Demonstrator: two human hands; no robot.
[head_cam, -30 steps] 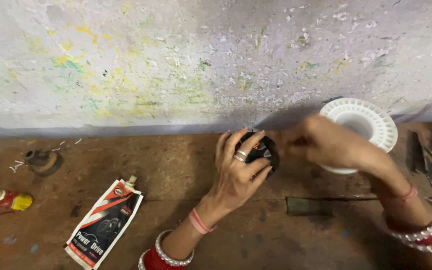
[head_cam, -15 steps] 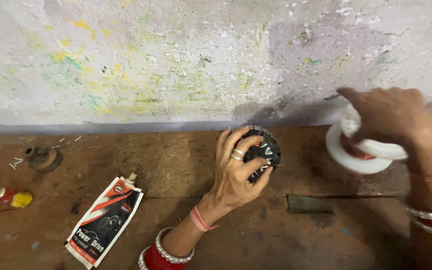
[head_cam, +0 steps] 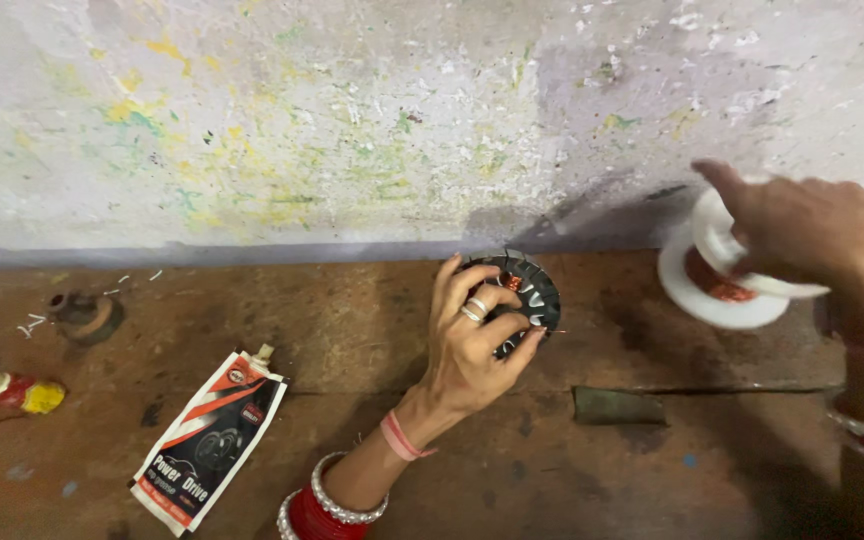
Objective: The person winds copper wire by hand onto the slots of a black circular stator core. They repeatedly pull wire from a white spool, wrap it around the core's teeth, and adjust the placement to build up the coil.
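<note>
While cupped over the black finned rotor point(head_cam: 518, 290) at tabletop point(head_cam: 352, 340) centre, left hand point(head_cam: 472, 340) grips loosely; right hand point(head_cam: 802, 235), at three o'clock, clasps white wire spool point(head_cam: 717, 280). Likely risk: snagged or snapped wire.

Your left hand point(head_cam: 472, 335) sits palm down mid-frame, fingers curled in a grip, rings on, bangles at wrist. Your right hand point(head_cam: 802, 235) is raised at right, fingers closed in a grip, index finger extended.

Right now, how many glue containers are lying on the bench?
2: a white, red and black pouch lying front left, and a small yellow-capped tube at the far left edge. More may lie out of view.
</note>
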